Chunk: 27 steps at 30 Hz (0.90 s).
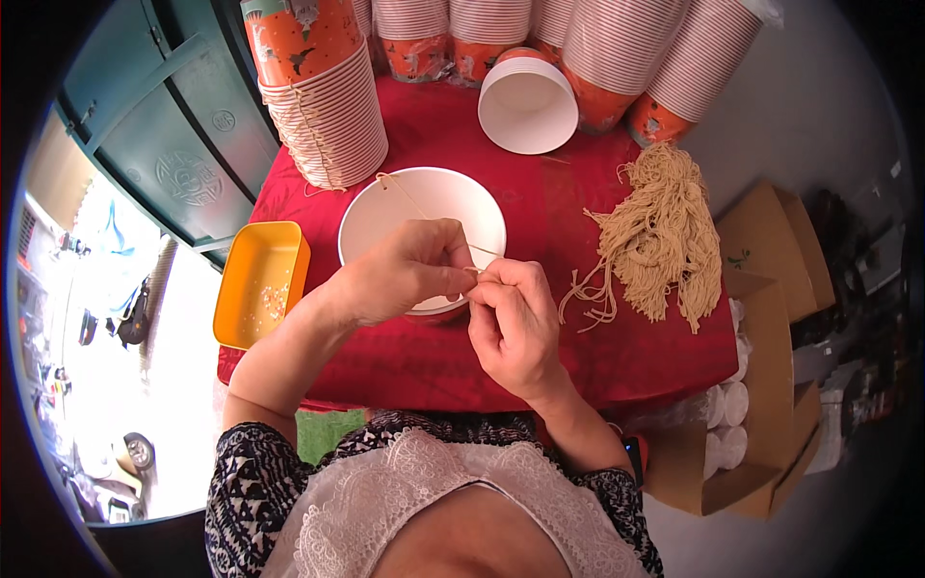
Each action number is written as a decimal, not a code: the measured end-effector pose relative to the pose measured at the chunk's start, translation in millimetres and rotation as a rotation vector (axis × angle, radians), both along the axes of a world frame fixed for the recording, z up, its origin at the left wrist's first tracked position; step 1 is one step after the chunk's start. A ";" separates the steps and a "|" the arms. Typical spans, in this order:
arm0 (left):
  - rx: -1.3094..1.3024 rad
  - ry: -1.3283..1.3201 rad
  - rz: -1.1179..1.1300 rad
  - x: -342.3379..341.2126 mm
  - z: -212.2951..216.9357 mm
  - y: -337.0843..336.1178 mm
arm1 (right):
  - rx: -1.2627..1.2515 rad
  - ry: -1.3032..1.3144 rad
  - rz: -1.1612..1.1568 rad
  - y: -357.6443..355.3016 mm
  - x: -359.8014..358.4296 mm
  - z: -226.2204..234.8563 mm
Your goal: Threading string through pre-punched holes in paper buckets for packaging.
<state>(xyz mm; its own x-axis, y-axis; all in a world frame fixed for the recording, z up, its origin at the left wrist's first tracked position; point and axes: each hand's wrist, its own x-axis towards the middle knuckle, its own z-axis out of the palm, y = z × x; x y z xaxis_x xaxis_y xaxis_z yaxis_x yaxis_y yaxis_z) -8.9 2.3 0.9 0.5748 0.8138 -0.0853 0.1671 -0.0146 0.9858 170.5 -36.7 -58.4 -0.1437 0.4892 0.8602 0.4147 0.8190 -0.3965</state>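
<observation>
The left hand and right hand meet, fingertips closed, pinching a thin beige cord. It runs slantwise from the far-left rim of the white bowl, which lies beneath the nearer left hand.

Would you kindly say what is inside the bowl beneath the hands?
A tan cord runs from the far rim of the white bowl toward the left hand, over a plain interior. Anything behind that hand is hidden.
</observation>
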 end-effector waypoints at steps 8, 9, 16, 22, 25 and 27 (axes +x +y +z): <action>0.039 0.012 0.032 0.8 0.5 -3.7 | -0.088 0.003 0.020 10.1 14.2 3.5; 0.077 0.029 0.044 0.9 0.3 -4.4 | -0.087 0.002 0.024 12.7 15.0 4.1; 0.718 0.199 0.182 11.6 -5.4 -17.1 | -0.059 -0.166 0.054 26.8 21.2 15.9; 1.032 0.341 0.326 20.3 -12.6 -26.4 | -0.053 -0.268 0.107 33.6 23.4 22.2; 1.044 0.399 0.386 22.7 -16.1 -31.5 | -0.036 -0.280 0.143 36.0 25.3 24.4; 1.055 0.433 0.422 24.8 -19.2 -34.2 | -0.021 -0.290 0.166 38.5 28.0 23.9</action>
<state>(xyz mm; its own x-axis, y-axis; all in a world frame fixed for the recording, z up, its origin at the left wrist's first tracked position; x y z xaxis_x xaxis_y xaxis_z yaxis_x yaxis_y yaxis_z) 15.8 -31.9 -18.3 0.3359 0.7157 0.6124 0.6646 -0.6408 0.3844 198.5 1.8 -34.5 -0.4603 0.4564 0.7615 0.3748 0.8775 -0.2993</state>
